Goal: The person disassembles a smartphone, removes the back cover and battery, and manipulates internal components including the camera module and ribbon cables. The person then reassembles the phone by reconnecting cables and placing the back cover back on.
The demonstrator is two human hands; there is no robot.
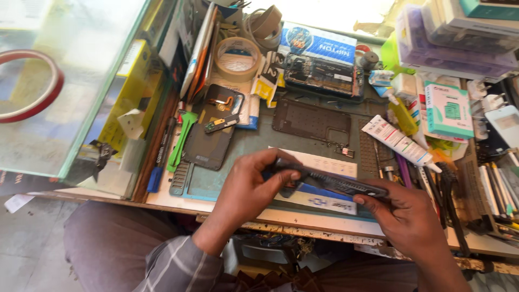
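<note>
Nearest the camera, the person's lap and a plaid sleeve (178, 265) sit just under the bench (227, 208) edge. The left hand (251, 181) is closed around one end of a dark phone (330, 183), thumb pressed on its top; the right hand (403, 216) pinches the other end. Held this way, edge-on and level just above the front of the bench, the phone is braced at both ends, likely so it cannot twist. Off to the left stands a glass case (65, 92), then a green tool (181, 138) beside a dark back cover (213, 130). Tape rolls (238, 57) lie farther back, an opened phone (321, 75) mid-rear, a white tube (397, 141) to the right, boxes (448, 108) beyond. Clutter crowds every side; only the mat strip (254, 138) ahead of the hands is open.
</note>
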